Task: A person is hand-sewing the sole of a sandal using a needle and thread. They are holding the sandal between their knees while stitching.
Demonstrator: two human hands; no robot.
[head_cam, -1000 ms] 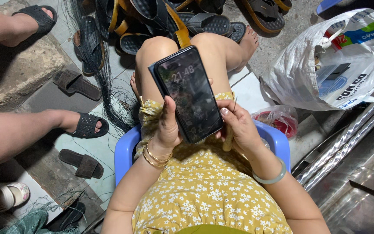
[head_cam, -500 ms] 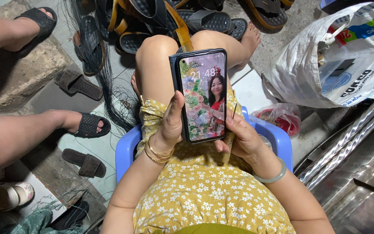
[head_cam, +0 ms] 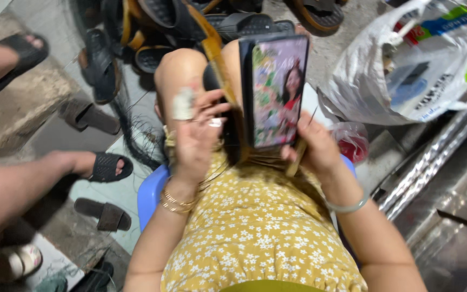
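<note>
Phone (head_cam: 274,92) lit, upright in right hand (head_cam: 315,151), gripped at bottom edge; left hand (head_cam: 197,139) open, off phone, holding nothing.

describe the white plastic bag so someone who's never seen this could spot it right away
From the person's knees, look right across the ground to the upper right corner. The white plastic bag slumps there, crumpled and bulging, above the ridged metal sheets. It is far bigger than the small clear bag with red contents just below it, and carries blue and green printing.
</note>
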